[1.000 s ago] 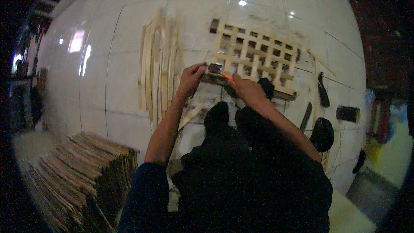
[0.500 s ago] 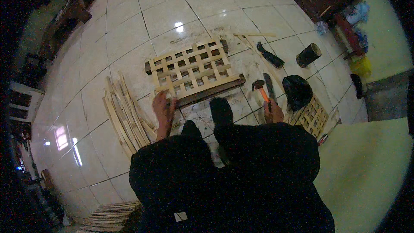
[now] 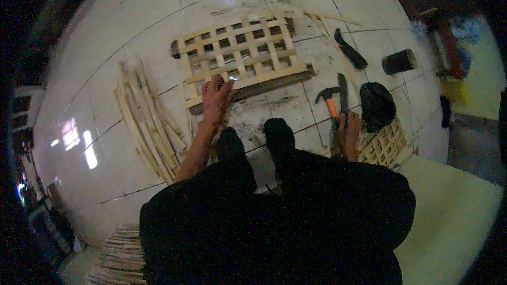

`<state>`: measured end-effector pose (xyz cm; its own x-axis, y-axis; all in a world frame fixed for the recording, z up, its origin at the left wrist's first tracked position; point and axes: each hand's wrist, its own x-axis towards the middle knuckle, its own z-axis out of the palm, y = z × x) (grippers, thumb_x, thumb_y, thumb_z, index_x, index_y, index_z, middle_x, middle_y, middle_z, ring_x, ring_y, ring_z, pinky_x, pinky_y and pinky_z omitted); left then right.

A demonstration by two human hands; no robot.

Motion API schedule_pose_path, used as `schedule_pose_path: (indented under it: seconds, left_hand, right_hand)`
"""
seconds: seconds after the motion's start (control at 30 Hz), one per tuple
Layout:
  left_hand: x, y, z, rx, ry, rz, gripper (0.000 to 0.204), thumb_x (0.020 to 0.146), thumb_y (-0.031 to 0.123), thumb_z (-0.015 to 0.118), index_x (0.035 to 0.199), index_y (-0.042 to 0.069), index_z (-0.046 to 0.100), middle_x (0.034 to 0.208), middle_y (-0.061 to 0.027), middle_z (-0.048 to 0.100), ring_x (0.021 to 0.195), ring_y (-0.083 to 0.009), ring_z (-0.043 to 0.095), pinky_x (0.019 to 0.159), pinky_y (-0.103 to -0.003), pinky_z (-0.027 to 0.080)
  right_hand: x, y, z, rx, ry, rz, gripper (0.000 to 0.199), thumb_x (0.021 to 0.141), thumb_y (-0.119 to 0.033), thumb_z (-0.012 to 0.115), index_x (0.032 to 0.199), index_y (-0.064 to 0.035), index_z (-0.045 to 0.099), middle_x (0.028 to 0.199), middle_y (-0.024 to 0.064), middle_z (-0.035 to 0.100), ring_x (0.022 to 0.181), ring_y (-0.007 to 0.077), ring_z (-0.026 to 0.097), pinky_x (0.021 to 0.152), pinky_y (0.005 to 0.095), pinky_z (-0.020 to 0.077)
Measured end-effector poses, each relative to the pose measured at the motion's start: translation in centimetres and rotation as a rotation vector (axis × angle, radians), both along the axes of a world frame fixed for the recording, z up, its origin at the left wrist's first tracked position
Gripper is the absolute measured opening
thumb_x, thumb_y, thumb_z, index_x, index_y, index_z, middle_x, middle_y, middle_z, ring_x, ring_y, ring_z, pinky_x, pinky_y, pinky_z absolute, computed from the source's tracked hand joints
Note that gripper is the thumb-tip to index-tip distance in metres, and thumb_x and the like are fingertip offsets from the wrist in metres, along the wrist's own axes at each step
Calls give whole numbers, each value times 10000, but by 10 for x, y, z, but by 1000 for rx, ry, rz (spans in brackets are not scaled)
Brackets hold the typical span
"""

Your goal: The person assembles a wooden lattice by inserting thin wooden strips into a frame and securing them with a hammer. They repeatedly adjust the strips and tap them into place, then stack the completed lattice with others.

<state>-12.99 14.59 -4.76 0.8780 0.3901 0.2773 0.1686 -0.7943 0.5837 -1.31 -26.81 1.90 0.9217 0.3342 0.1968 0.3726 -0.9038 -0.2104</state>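
A woven lattice panel of pale wooden slats [image 3: 240, 51] lies flat on the white tiled floor [image 3: 132, 37], resting on a dark wooden bar [image 3: 264, 85] along its near edge. My left hand [image 3: 216, 94] presses on the lattice's near left corner, fingers spread over a slat. My right hand [image 3: 348, 129] is down at the floor to the right, fingers curled around the orange handle of a claw hammer [image 3: 328, 100] whose dark head lies on the tile. My dark shoes [image 3: 279, 136] stand between the two hands.
A loose bundle of long slats [image 3: 148, 121] lies left of me. A long dark blade [image 3: 342, 91], a black cap [image 3: 377, 106], a dark cylinder [image 3: 399, 61] and another dark tool [image 3: 349, 49] lie to the right. A smaller lattice piece [image 3: 381, 142] sits by my right hand; stacked slats [image 3: 119, 258] lower left.
The view swung round, so the lattice sits more upright in the picture. My right hand left the lattice and went down right to the hammer. My left hand stayed on the lattice's near edge.
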Motion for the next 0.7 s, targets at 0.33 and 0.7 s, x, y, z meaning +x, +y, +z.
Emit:
schedule_pose_path:
  seconds: [0.33, 0.7]
  left_hand:
    - [17, -16, 18, -160, -40, -1, 327, 739, 139, 742, 1052, 73, 676, 959, -88, 520, 883, -265, 525, 839, -392, 368]
    - [-8, 7, -3, -184, 27, 116, 330, 739, 167, 750, 1057, 106, 683, 905, -104, 521, 878, -276, 511, 807, -397, 382]
  right_hand:
    - [161, -325, -145, -602, -524, 152, 267, 911, -185, 506, 1075, 1, 603, 1013, 171, 612, 943, 336, 572, 772, 426, 478]
    - [216, -259, -197, -660, 302, -88, 463, 941, -391, 430, 1018, 13, 641, 1038, 217, 626, 996, 352, 580, 890, 473, 438]
